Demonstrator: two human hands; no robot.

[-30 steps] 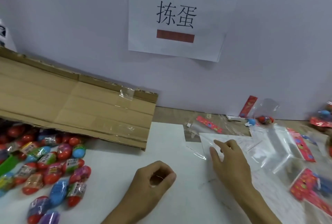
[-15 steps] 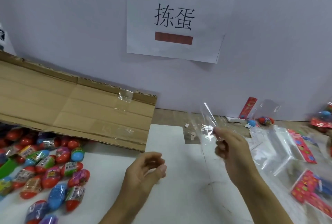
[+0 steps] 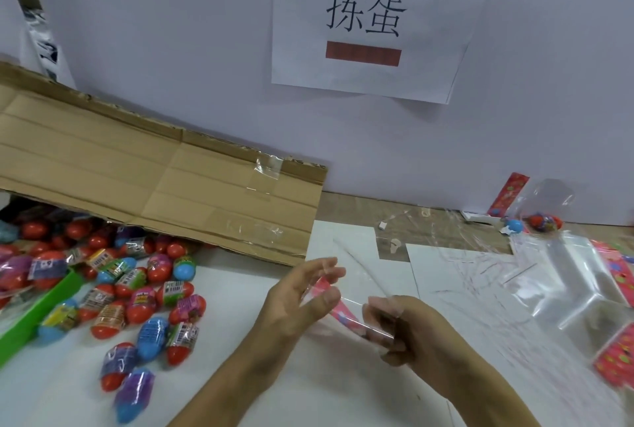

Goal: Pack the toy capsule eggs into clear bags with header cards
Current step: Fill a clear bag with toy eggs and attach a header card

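Observation:
A clear bag (image 3: 346, 311) with a pink header card showing through it is held between both hands over the white table sheet (image 3: 308, 392). My left hand (image 3: 302, 296) pinches its left end between thumb and fingers. My right hand (image 3: 404, 330) grips its right end with curled fingers. Several toy capsule eggs (image 3: 137, 293), red, blue and purple in shrink wrap, lie spilled at the left.
A flattened cardboard box flap (image 3: 154, 186) leans over the eggs. A green tray edge (image 3: 34, 317) lies at the far left. A pile of clear bags (image 3: 562, 275) and red header cards (image 3: 614, 354) sits at the right. A packed bag with an egg (image 3: 543, 221) rests by the wall.
My right hand lifted a clear bag off the pile, raised it, then brought it down toward the middle. My left hand opened and came over to pinch the bag's other end.

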